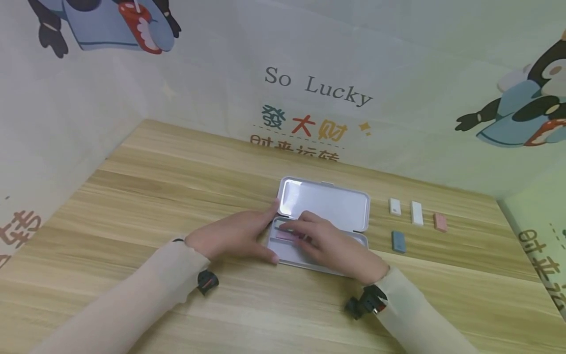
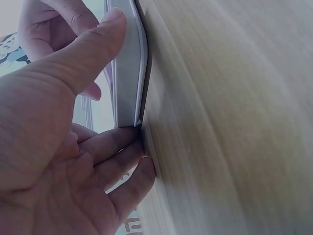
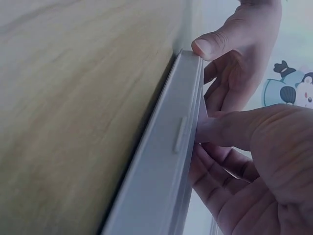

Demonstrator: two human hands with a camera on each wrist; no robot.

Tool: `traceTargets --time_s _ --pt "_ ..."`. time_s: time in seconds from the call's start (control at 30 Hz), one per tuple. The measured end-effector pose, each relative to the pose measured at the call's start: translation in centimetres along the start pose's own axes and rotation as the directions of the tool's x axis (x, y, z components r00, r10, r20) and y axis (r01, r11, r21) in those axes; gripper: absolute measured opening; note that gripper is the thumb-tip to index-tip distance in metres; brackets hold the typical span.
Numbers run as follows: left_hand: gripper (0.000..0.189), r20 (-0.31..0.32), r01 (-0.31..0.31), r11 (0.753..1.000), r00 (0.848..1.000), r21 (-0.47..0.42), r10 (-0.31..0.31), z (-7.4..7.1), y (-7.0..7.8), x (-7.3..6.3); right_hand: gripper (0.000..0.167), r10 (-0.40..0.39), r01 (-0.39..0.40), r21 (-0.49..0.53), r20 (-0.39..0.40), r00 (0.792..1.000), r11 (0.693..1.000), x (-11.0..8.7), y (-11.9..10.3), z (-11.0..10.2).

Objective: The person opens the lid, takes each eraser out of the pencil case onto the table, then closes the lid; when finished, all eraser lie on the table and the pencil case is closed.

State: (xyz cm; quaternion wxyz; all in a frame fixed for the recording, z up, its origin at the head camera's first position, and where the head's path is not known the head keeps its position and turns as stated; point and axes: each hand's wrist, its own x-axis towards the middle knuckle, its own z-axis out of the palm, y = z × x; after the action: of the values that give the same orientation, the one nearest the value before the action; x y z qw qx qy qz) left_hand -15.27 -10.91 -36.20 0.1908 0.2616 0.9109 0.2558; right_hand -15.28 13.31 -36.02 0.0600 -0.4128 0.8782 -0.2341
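Observation:
A white pencil case (image 1: 325,204) lies open on the table, its lid laid back behind the tray. My left hand (image 1: 236,233) spans the case's left end; its thumb (image 2: 113,27) presses near the front corner, and its fingers touch the hinge side. My right hand (image 1: 329,241) reaches into the tray, thumb and fingers curled at a pale pink-purple block (image 1: 285,236) in the left part. The right wrist view shows the thumb against this block (image 3: 202,111), mostly hidden behind the case wall. A thin grey-green strip (image 1: 278,223) shows behind it.
Right of the case lie two white blocks (image 1: 395,207) (image 1: 416,213), a pink block (image 1: 440,221) and a blue block (image 1: 398,242), looking like erasers. A printed cloth (image 1: 212,73) hangs behind the wooden table (image 1: 177,172).

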Motion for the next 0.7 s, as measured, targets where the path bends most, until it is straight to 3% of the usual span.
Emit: traceTargets --time_s 0.47,0.7 --pt "0.122 0.005 -0.001 1.000 1.000 0.017 0.001 0.07 -0.24 0.10 0.042 -0.012 0.026 -0.169 0.085 0.996 0.985 0.20 -0.41 0.09" --pt "0.122 0.004 0.002 1.000 1.000 0.003 -0.002 0.05 -0.18 0.11 0.041 0.037 -0.020 -0.163 0.104 0.994 0.986 0.25 -0.64 0.00"
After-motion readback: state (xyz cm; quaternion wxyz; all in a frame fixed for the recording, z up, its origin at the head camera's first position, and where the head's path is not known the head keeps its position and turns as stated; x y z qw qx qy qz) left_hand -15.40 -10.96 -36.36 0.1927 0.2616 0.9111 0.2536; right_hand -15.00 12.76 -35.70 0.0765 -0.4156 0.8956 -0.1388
